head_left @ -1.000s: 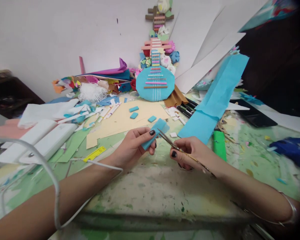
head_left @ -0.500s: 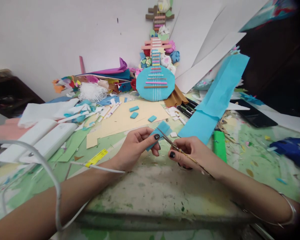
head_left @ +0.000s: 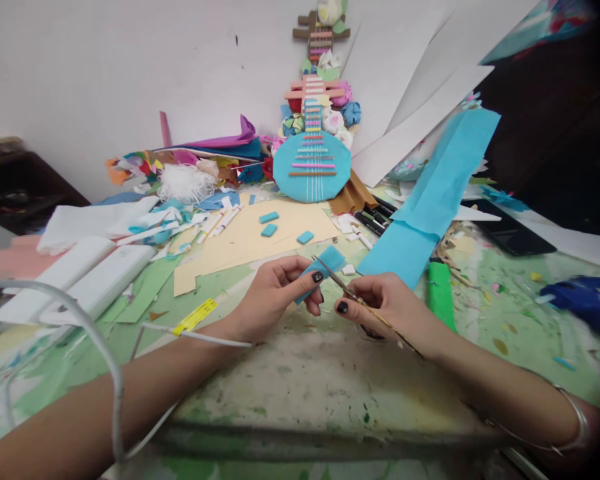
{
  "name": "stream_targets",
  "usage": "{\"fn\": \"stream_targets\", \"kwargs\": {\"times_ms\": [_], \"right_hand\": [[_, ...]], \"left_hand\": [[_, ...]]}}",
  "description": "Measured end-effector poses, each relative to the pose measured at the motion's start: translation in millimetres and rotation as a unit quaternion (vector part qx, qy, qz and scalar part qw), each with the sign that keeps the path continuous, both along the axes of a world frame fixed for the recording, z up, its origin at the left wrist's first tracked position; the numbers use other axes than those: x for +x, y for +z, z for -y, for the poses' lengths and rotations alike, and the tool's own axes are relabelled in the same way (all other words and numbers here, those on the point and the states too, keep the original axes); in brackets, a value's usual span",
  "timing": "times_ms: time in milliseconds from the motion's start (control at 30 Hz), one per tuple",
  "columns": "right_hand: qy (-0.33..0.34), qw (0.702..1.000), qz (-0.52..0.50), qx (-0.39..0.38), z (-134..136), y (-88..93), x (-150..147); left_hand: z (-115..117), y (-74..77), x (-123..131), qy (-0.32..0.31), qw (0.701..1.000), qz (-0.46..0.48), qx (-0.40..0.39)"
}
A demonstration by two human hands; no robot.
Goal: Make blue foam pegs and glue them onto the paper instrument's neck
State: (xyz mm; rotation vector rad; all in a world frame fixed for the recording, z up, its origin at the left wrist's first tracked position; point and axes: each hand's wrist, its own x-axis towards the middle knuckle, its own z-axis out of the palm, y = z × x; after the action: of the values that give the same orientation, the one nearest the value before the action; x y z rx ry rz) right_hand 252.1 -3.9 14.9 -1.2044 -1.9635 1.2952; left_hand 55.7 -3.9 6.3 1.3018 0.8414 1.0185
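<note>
Head camera, near side first: a paint-stained table fills the foreground, with a white cable looping over the left forearm and a yellow tag on it. Further in are the two hands, above the table. The left hand pinches a blue paper strip between its thumb and the fingers folded beneath. The right hand has its thumb and fingers closed around the handles of slim scissors; the lower fingers are partly hidden.

The strip sits between the hands, tilted up toward the right, flat and narrow, slightly see-through at its far end. The scissor blades cross it near the middle; whether they are parted around the paper, I cannot tell. The strip looks whole, so I judge this cut unfinished.

Just beyond lies a small white block. Three small blue pieces, neat and thick-edged, rest on cream paper; they look finished. The white block looks bare. How many more pieces are left to make, the view does not show. To the right lies a large blue sheet, with ample paper remaining. Farthest back, a blue-faced model instrument, with strings and coloured bars in place, stands against the wall.
</note>
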Motion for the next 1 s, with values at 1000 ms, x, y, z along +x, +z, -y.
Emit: {"fn": "stream_targets", "kwargs": {"times_ms": [1000], "right_hand": [[-0.017,0.999,0.037,0.015,-1.9,-3.6,0.9]], "left_hand": [[0.0,-0.4,0.1,-0.003,1.0,-0.002,-0.012]]}}
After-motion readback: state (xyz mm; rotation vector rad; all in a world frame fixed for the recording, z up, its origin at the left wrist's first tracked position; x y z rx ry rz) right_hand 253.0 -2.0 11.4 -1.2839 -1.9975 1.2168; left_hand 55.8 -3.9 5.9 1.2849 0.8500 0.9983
